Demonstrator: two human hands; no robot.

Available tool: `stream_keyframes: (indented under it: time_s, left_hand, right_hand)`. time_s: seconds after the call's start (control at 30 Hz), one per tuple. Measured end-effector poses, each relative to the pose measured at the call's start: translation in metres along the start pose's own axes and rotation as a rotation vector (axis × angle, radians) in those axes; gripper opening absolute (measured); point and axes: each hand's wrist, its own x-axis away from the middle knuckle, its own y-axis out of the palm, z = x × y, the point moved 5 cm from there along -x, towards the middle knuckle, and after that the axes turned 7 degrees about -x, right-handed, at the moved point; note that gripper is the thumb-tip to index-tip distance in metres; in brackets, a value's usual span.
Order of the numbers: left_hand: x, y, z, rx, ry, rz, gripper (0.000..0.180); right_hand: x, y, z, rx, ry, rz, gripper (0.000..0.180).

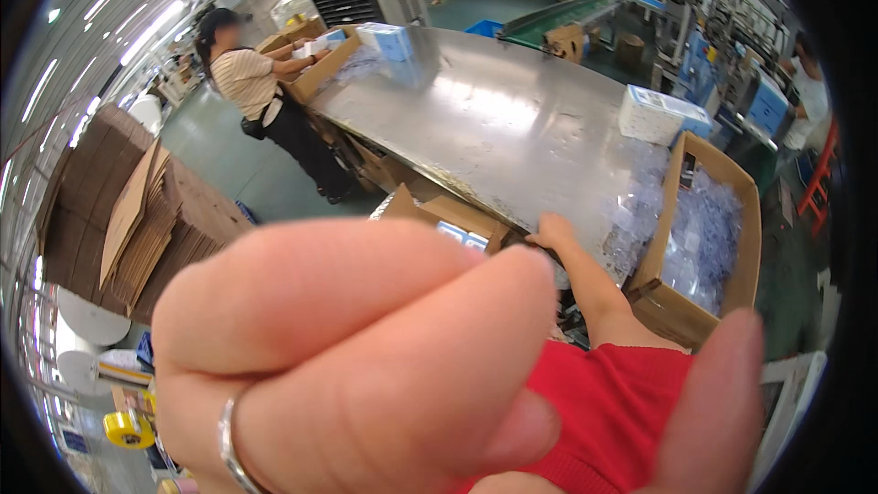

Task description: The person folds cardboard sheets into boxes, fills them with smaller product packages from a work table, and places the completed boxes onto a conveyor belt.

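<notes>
Very close to the camera, my left hand [366, 338] covers much of the lower view, blurred. Several of its fingers are bent, one wearing a silver ring [229, 444]. A blurred digit [713, 402] stands apart on the right, and nothing shows in the gap but my red shirt [594, 402]. Beyond it, my right arm reaches forward, and my right hand [554, 231] touches the near edge of the metal table [485, 119]. The fingers of that hand are too small to read. Close by stands an open cardboard box [412, 206] with blue and white packs.
At right, a large cardboard box [750, 220] holds clear plastic pieces; more lie beside it. White-blue packs [658, 114] stand behind. A co-worker [251, 82] handles things in another box at the far left end. Stacked flat cardboard [101, 201] stands left; machinery and another person are at right.
</notes>
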Motion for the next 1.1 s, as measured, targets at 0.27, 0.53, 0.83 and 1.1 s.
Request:
stream_keyframes:
  time_s: [0.27,0.53,0.83,1.1]
  left_hand:
    - [0.008,0.031,-0.029,0.137,0.138,0.12,0.047]
    - [0.006,0.035,-0.049,0.128,0.196,0.18,0.044]
    - [-0.023,0.058,-0.094,0.079,0.19,0.276,0.041]
    - [-0.055,0.161,-0.183,0.223,-0.064,0.276,0.028]
  right_hand:
    - [-0.033,0.037,0.04,0.14,-0.064,0.035,0.05]
    - [-0.028,0.016,0.026,0.192,-0.048,0.038,0.052]
    - [-0.05,0.011,0.047,-0.085,-0.173,-0.365,0.04]
    - [-0.058,-0.163,0.131,0.121,-0.195,-0.089,0.055]
